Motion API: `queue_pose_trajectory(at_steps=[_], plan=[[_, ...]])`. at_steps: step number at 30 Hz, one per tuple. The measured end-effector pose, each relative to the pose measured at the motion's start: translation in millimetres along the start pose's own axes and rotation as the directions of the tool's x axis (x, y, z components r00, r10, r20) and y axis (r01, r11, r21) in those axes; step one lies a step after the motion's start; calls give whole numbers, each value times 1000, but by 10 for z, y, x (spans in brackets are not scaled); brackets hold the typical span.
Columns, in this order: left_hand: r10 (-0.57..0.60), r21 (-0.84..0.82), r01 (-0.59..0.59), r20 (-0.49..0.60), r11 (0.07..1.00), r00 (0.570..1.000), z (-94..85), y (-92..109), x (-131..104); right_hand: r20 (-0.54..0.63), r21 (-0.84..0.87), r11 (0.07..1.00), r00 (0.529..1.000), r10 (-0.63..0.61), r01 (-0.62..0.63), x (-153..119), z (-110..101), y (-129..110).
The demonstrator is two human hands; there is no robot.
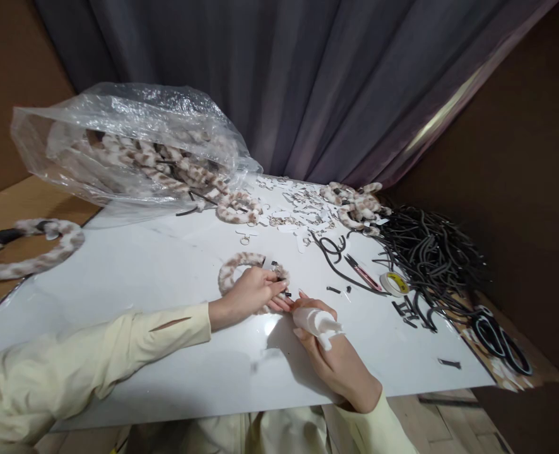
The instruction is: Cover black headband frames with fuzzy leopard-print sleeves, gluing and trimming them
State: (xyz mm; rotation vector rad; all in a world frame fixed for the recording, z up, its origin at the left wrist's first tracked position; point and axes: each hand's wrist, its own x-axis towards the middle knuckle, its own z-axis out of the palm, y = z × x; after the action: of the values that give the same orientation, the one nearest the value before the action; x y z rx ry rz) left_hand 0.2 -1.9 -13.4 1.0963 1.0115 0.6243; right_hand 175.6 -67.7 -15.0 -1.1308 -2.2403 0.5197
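My left hand (pixel 255 289) is closed on a plush strap (pixel 229 272), white with brown spots, which curves in a loop on the white table. Small black end pieces show by the fingertips. My right hand (pixel 324 343) grips a small white plastic bottle (pixel 315 320), its far end pointing toward the left fingers. Whether the bottle's tip touches the strap is hidden by the fingers. Right of the hands lie a short black piece of cord (pixel 333 290), a pink-handled cutter (pixel 364 274) and a roll of tape (pixel 394 284).
A clear plastic bag (pixel 132 120) full of plush straps stands at the back left. Metal clasps with white tabs (pixel 303 208) are scattered at the back, beside more straps (pixel 355 202). A heap of black cords (pixel 426 252) and scissors (pixel 485 312) lie right; another plush loop (pixel 71 243) lies left.
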Motion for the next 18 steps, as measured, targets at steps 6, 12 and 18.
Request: queue_pose_trajectory(at_steps=[6, 12, 18], plan=[[12, -18, -12, 29, 1000, 1000, -8, 3, 7, -52, 90, 995, 998, -37, 42, -68, 8, 79], [-14, 20, 14, 11, 1000, 1000, -20, 20, 3, -288, 440, 896, 937, 198, -54, -73, -18, 23], [-36, -35, 37, 17, 999, 999, -25, 72, -16, -508, 657, 754, 723, 468, -26, 13, -140, -20]])
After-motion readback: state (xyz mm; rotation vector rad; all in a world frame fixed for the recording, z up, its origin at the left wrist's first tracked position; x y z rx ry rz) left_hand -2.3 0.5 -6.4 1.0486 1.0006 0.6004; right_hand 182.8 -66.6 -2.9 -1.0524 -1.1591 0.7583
